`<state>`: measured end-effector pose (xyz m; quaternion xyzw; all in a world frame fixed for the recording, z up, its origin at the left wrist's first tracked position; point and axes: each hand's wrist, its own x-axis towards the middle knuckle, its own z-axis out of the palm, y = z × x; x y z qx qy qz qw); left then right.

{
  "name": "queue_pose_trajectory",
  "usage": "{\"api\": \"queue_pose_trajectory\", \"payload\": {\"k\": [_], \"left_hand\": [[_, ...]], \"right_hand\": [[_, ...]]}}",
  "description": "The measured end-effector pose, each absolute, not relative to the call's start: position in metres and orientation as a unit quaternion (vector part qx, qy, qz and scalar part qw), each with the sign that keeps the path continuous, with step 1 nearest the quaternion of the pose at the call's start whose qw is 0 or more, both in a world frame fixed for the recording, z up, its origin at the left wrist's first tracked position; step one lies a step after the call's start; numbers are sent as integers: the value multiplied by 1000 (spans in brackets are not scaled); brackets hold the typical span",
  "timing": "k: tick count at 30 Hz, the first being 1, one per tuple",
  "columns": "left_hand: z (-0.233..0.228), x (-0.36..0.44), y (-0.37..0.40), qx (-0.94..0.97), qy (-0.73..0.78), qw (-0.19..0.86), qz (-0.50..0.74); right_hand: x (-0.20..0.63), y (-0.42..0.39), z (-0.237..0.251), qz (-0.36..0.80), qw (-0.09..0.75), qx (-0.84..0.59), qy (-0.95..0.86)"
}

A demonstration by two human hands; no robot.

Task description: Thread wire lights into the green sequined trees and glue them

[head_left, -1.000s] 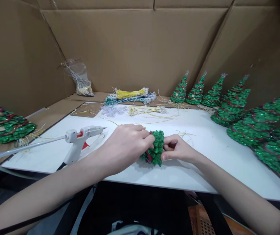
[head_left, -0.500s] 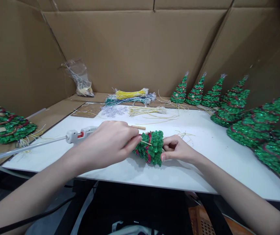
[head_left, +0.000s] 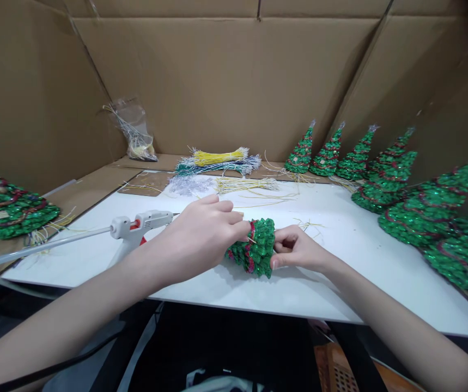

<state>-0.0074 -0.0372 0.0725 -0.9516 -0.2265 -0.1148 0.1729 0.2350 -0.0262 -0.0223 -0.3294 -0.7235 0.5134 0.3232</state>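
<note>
A small green tinsel Christmas tree (head_left: 263,247) with red trim lies on its side over the white board, its wide base toward the right. My right hand (head_left: 295,247) grips that base, thumb outside and curled fingers partly hidden at the open end. Over the tree's left part is my left hand (head_left: 213,231), its fingers pinched on a thin pale wire (head_left: 251,240) whose end touches the red trim. The tree's tip is hidden behind my left hand.
A white glue gun (head_left: 139,226) with a long glue stick stands left of my left forearm. Behind lie yellow wire bundles (head_left: 221,157) and clear plastic pieces (head_left: 190,185). Several finished-looking trees (head_left: 384,182) line the right side; another tree (head_left: 11,209) is at left.
My left hand has shifted right along the tree, and less of the pale wire shows beyond its fingers. My right hand and the tree have hardly moved.
</note>
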Motion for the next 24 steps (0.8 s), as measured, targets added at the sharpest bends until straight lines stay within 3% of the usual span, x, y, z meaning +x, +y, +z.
{"api": "queue_pose_trajectory", "payload": {"k": [7,14,24], "left_hand": [[58,2,-36,-948,-201,209,-133],[78,-13,-36,-949,-219,202,-103],[81,-19,-33,-938,-152,258,-172]], "right_hand": [[235,-27,-23,511,321,-343,-720],[234,-27,-22,516,323,-343,-716],[233,-27,-21,522,320,-335,-716]]}}
